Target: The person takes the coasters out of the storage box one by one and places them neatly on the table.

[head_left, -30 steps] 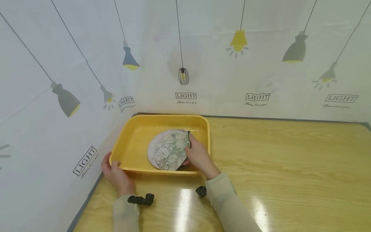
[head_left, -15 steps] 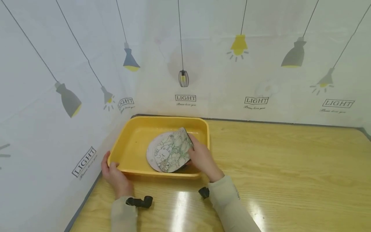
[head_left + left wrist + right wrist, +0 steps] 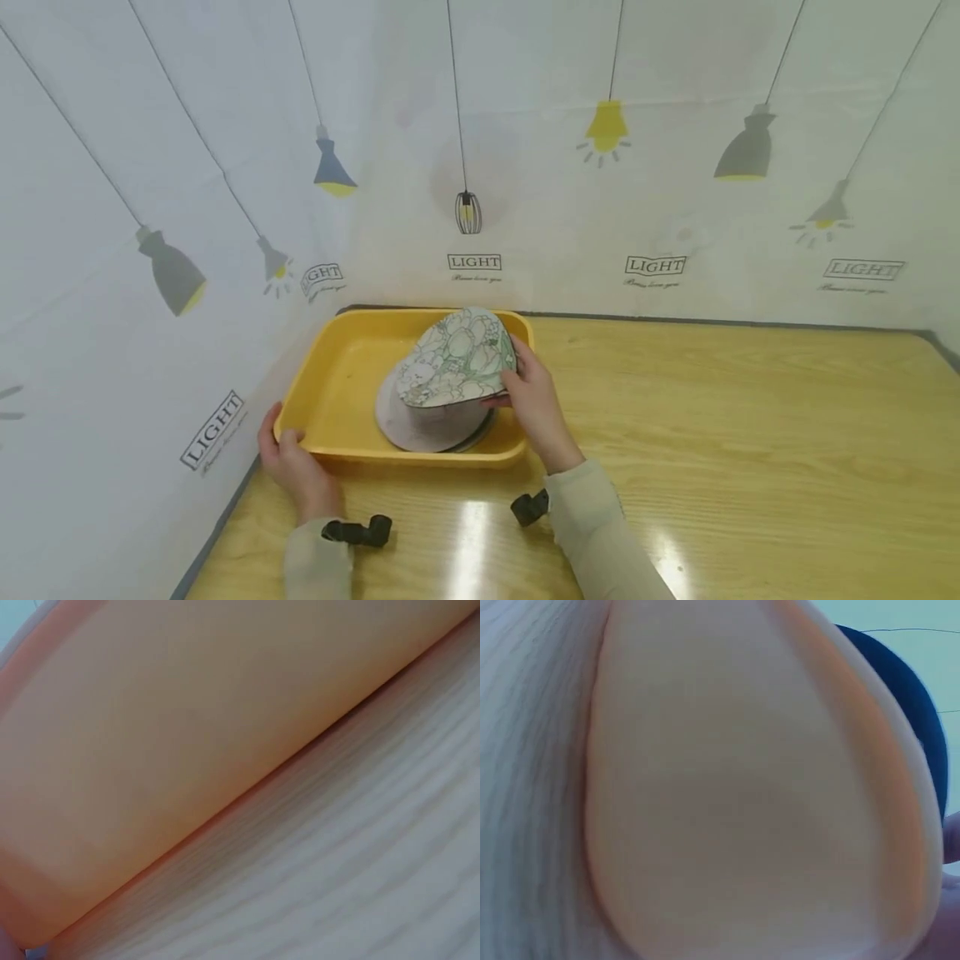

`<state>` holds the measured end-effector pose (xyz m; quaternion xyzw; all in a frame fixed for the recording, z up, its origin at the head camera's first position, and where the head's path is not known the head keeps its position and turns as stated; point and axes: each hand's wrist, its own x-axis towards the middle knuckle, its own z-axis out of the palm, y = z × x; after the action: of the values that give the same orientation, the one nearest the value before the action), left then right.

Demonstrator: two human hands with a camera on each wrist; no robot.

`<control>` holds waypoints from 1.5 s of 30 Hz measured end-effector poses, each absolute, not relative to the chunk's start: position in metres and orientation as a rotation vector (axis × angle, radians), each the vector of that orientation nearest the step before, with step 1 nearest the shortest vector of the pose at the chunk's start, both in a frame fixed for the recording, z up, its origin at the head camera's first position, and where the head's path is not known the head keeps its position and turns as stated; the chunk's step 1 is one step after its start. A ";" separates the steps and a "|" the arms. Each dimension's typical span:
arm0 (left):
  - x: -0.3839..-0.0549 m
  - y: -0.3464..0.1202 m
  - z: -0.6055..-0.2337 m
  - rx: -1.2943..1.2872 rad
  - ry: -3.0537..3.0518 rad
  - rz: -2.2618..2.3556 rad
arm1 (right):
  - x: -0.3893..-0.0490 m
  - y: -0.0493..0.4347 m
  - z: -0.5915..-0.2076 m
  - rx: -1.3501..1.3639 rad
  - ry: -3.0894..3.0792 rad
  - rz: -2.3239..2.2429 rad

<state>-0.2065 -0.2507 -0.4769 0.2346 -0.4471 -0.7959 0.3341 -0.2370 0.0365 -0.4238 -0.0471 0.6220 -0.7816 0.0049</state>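
A yellow plastic tray (image 3: 333,417) stands on the table. My left hand (image 3: 300,475) grips its near left corner, thumb over the rim. My right hand (image 3: 536,408) pinches the right edge of a round, thin mat (image 3: 457,358) printed with flowers and a rabbit. The mat is tilted and raised above the tray's floor. Beneath it lies a pale pinkish round mat (image 3: 420,429), with a dark edge of something showing under its right side. In the right wrist view, the held mat's dark underside (image 3: 911,697) shows behind the tray's wall (image 3: 727,787).
The wood-grain table (image 3: 720,433) extends to the right of the tray. A white wall covering (image 3: 562,208) printed with hanging lamps stands close behind and along the left. In the left wrist view, the tray's outer wall (image 3: 187,735) meets the table.
My right hand has lifted the flower-printed mat off the pinkish one, uncovering more of it. The held mat was bent at its edge earlier. My left hand keeps its grip on the tray.
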 end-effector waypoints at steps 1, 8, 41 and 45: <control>-0.207 -0.252 -0.478 0.607 -1.163 -2.083 | -0.237 0.036 -0.425 -0.159 1.938 -2.464; -0.209 -0.257 -0.478 0.614 -1.174 -2.061 | -0.234 0.038 -0.428 -0.226 1.811 -2.593; -0.207 -0.248 -0.476 0.635 -1.220 -2.042 | -0.201 0.107 -0.437 0.090 1.580 -2.650; -0.206 -0.246 -0.476 0.650 -1.224 -2.036 | -0.197 0.124 -0.440 0.147 1.645 -2.614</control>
<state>-0.2060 -0.2460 -0.4758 0.2489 -0.4687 -0.7795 0.3328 -0.1973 0.1240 -0.4399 0.0476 0.5318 -0.8452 0.0248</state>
